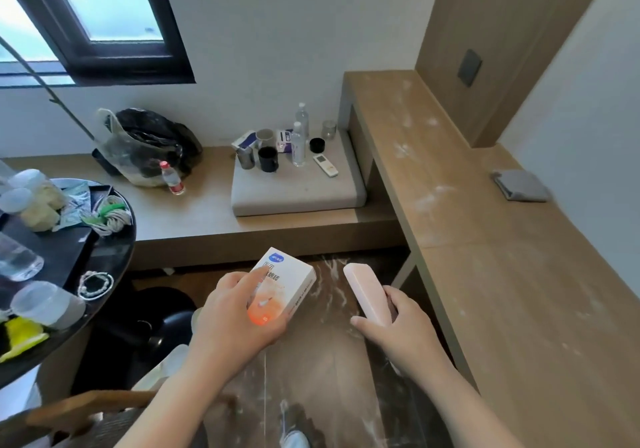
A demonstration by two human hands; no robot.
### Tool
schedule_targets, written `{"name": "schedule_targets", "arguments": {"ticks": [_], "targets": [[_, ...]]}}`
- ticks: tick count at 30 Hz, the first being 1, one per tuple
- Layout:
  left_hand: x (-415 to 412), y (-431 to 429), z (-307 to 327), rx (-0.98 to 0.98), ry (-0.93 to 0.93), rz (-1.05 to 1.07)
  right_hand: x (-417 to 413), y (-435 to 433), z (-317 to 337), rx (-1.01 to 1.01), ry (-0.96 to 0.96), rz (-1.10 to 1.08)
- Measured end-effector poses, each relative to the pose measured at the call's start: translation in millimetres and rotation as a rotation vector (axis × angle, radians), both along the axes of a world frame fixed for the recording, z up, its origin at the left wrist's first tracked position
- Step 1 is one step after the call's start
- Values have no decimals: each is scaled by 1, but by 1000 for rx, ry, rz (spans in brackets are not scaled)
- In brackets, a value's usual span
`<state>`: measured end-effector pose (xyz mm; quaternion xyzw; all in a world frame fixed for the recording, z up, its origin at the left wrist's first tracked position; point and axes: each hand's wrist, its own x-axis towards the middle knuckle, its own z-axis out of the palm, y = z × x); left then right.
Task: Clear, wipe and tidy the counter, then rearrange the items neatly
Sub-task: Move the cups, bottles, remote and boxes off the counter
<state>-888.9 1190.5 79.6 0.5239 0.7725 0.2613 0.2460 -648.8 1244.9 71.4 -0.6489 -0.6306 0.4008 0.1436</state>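
Fingers of your left hand clasp a white-and-orange box, and your right hand grips a pink case.

You hold both things in the air over the dark floor, just left of the wooden counter and touching neither it nor each other. Your left index finger lies across the box's printed face, with the thumb under its orange end. White powdery smears streak the counter, and a folded grey cloth lies on it near the wall. On the lower bench, a grey cushion carries a black mug, a clear bottle and a white remote. A round dark table stands at your left.
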Motion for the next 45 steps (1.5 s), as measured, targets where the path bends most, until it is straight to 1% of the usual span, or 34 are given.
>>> {"name": "schedule_targets", "arguments": {"ticks": [3, 8, 19, 24, 31, 34, 36, 42, 45], "targets": [[-21, 24, -5, -15, -22, 9, -25, 28, 0, 4, -8, 1], [-52, 78, -8, -20, 30, 5, -58, 90, -5, 7, -19, 29], [-105, 231, 3, -30, 91, 55, -113, 266, -8, 10, -3, 79], [-120, 287, -4, -42, 86, 75, -127, 328, -14, 5, -13, 119], [-153, 353, -23, -135, 41, 115, -153, 386, -30, -46, -66, 143], [-172, 380, -34, -120, 16, 111, -170, 412, -42, -61, -68, 135], [-190, 400, -44, -118, 37, 79, -184, 431, -50, -71, -62, 121], [-253, 469, -79, -250, 76, 27, -232, 487, -76, -145, -128, 98], [-282, 501, -103, -322, 47, 46, -259, 512, -95, -195, -199, 78]]}}
